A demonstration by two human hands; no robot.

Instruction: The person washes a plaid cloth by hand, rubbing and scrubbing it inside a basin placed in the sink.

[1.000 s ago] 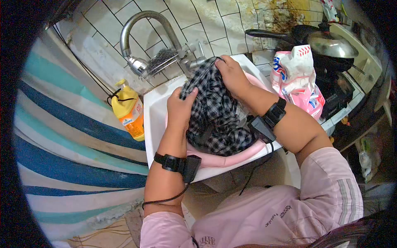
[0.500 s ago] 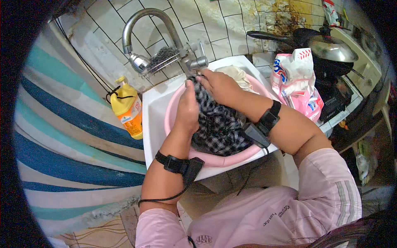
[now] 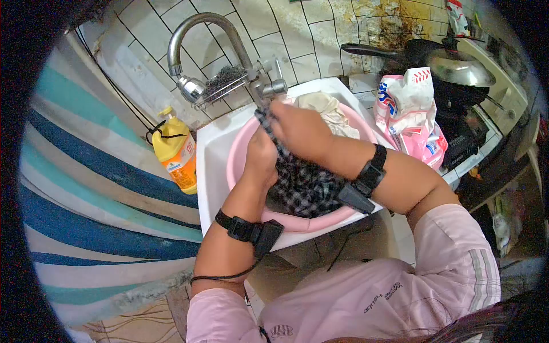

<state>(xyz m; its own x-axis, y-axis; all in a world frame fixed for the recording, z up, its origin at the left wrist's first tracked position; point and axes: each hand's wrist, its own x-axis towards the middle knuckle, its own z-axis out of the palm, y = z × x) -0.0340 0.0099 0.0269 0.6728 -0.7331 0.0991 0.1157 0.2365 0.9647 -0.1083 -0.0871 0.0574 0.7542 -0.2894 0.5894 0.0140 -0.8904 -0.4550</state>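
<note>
A white sink (image 3: 210, 167) holds a pink basin (image 3: 298, 223). Inside the basin, dark checked cloth (image 3: 311, 186) lies bunched toward the near side, its upper end raised near the tap (image 3: 249, 56); pale cloth (image 3: 327, 110) sits on the far side. The left hand (image 3: 262, 157) has its grip closed on the checked cloth, and the right hand (image 3: 300, 130), blurred, grips it near the raised end. A yellow bottle (image 3: 175, 150) stands left of the sink.

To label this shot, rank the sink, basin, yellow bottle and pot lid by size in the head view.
1. Sink
2. Basin, partly covered
3. Yellow bottle and pot lid: too alike to rank, both smaller than the basin
</note>
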